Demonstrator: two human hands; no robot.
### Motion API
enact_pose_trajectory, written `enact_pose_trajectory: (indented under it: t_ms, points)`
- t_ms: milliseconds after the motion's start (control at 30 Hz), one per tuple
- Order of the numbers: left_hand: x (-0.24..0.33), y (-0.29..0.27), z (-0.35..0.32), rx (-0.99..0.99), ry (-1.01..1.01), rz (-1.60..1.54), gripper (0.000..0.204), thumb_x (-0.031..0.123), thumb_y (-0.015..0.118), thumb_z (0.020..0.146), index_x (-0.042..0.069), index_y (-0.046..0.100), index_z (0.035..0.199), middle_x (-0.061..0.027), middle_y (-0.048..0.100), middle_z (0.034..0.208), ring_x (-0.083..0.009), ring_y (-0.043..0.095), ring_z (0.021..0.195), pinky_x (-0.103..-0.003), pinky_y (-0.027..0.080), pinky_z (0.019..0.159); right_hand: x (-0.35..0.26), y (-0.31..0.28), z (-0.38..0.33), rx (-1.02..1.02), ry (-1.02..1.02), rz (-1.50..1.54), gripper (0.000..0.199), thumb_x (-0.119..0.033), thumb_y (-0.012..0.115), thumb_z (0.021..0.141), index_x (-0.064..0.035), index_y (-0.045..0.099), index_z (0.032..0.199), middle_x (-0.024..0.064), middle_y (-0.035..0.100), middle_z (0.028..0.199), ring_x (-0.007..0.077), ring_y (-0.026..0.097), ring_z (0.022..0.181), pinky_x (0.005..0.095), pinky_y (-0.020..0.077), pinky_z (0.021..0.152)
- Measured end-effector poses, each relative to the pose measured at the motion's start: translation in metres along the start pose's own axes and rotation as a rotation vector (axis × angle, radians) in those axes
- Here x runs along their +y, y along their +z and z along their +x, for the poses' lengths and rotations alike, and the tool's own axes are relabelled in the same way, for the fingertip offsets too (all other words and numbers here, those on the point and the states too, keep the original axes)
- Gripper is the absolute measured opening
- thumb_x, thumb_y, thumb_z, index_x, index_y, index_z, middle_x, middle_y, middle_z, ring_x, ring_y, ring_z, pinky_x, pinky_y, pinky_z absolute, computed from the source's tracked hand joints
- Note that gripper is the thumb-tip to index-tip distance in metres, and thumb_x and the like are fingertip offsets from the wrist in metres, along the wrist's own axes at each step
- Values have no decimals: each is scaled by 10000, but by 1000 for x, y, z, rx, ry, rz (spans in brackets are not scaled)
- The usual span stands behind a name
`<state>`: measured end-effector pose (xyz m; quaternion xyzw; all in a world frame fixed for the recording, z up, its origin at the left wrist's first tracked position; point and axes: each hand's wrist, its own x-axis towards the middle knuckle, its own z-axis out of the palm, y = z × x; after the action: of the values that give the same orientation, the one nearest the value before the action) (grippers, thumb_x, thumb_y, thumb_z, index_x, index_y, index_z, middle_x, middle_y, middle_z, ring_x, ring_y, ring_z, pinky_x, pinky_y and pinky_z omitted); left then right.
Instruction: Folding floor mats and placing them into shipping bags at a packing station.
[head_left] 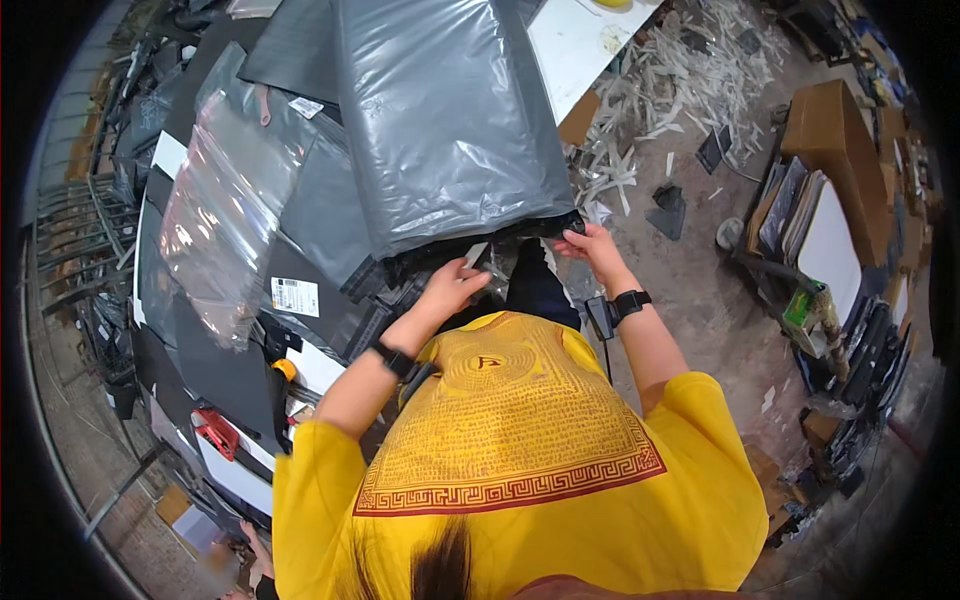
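Observation:
A large grey plastic mailing bag (450, 120), smooth and filled out flat, lies in front of me with its near end toward my body. At the right corner of its dark near edge, my right hand (596, 252) is closed with the thumb and fingers pinching the plastic. My left hand (452, 288) is closed just below the same edge, left of the middle. From its fingertips sticks a narrow white strip (476, 255). The bag's edge between my hands looks dark and crumpled.
To the left lie clear plastic sleeves (225, 200), more grey bags (325, 205) and a white label (295, 297). A red tape dispenser (214, 432) sits lower left. White strips (690, 75) litter the floor at the far right, near a cardboard box (838, 150).

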<state>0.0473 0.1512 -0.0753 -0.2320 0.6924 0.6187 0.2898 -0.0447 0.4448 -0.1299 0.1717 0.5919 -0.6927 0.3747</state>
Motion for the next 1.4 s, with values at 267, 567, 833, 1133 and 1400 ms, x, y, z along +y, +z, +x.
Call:
enact_pose_trajectory:
  t_ms: [267, 567, 833, 1133, 1400]
  points:
    - [-23, -20, -17, -5, 475, 584, 226, 220, 512, 954, 47, 637, 884, -138, 642, 743, -307, 619, 686, -375, 471, 615, 6, -29, 6, -58, -131, -104, 162, -132, 602, 916, -10, 633, 1017, 74, 691, 922, 150, 648, 822, 299, 507, 802]
    - [-260, -76, -206, -125, 74, 1032, 285, 318, 503, 878, 56, 610, 840, -188, 636, 715, -390, 618, 634, -494, 475, 559, 6, -27, 12, 14, -61, -88, 122, -141, 597, 923, -30, 615, 970, 61, 678, 885, 137, 637, 805, 291, 502, 793]
    - [-230, -94, -247, -3, 83, 1148, 484, 196, 508, 888, -5, 402, 1315, -252, 577, 1035, -403, 641, 756, -484, 531, 614, 11, -32, 17, -23, -14, -73, 155, -152, 590, 924, -34, 611, 1022, 63, 675, 911, 146, 635, 811, 301, 505, 788]
    - [26, -30, -15, 425, 784, 1229, 308, 145, 663, 763, 60, 588, 1049, -95, 557, 959, -276, 572, 907, -374, 465, 744, 26, 75, -8, -270, 285, 181, 412, -399, 579, 930, -4, 597, 1046, 145, 653, 1048, 222, 636, 928, 355, 522, 835]
    - [4, -38, 17, 332, 1021, 1286, 130, 98, 566, 739, 83, 565, 868, -60, 529, 876, -249, 518, 879, -380, 422, 744, 26, 82, 19, 13, 137, 237, 309, -285, 617, 913, 22, 643, 891, 109, 688, 825, 167, 646, 688, 264, 525, 641]
